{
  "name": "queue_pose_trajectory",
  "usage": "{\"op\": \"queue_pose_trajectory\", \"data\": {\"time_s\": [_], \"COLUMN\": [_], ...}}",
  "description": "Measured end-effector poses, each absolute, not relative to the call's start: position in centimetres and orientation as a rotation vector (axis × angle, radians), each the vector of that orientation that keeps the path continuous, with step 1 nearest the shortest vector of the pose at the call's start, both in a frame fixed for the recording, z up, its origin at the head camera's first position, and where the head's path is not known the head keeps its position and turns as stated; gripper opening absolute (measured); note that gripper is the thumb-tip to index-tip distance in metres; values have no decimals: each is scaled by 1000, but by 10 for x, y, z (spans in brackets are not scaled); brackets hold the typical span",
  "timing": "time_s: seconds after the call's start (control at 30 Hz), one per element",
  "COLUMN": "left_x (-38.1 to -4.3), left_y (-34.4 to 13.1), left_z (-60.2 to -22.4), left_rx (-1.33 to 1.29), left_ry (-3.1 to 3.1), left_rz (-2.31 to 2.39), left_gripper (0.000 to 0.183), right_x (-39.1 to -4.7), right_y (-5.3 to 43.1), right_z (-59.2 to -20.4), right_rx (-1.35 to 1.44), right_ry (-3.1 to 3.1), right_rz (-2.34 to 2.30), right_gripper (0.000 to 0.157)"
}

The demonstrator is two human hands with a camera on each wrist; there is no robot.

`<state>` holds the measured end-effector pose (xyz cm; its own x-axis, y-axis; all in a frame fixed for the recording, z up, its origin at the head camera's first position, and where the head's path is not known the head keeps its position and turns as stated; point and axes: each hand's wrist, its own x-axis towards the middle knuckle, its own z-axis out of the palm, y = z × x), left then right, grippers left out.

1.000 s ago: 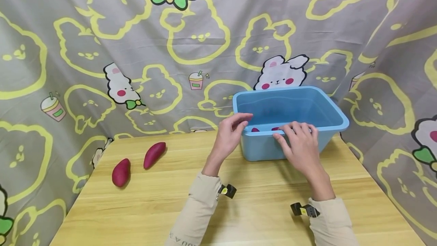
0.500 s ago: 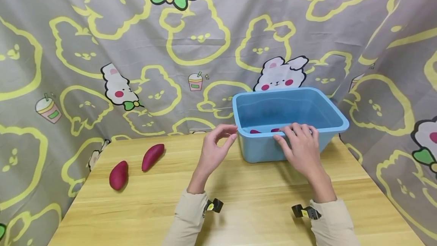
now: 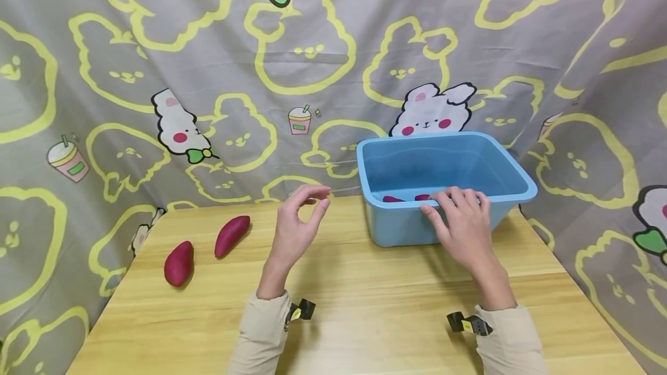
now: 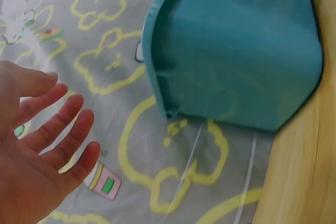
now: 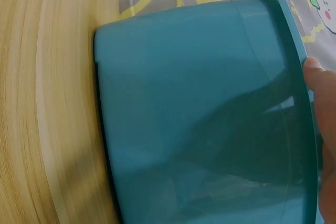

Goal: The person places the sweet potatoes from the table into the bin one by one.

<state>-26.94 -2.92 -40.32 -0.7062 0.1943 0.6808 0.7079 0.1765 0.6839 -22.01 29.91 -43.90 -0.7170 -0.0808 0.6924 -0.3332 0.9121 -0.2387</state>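
A blue plastic bin point(image 3: 401, 224) stands at the back right of the table. My right hand point(image 3: 461, 221) holds its front rim, fingers over the edge and thumb on the outside; the right wrist view shows the thumb point(image 5: 313, 69) at the rim. My left hand point(image 3: 298, 224) hovers left of the bin, its fingers loosely curved around nothing. Farther left lie two purple sweet potatoes, a plump one point(image 3: 179, 264) and a slimmer one point(image 3: 232, 236). Inside the bin, parts of two more purple pieces point(image 3: 392, 199) show above the front rim; the rest is hidden.
The wooden table point(image 3: 365, 305) runs up to a grey patterned curtain point(image 3: 234, 68) at the back and sides. The bin's back wall is close to the curtain. Dark wrist cameras point(image 3: 302, 309) sit on both sleeves.
My left hand has moved left and away from the bin's near left corner, out over the table. The right hand stays on the rim, and the sweet potatoes lie where they were.
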Motion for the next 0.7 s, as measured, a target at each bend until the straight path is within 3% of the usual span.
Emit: {"op": "queue_pose_trajectory", "data": {"time_s": [0.7], "left_x": [-296], "left_y": [-105], "left_z": [-431], "left_rx": [-530], "left_ry": [-2167], "left_rz": [-1338], "left_gripper": [23], "right_x": [-224], "right_y": [303], "right_z": [-439], "right_rx": [307], "right_ry": [-2335], "right_rz": [460], "right_gripper": [28]}}
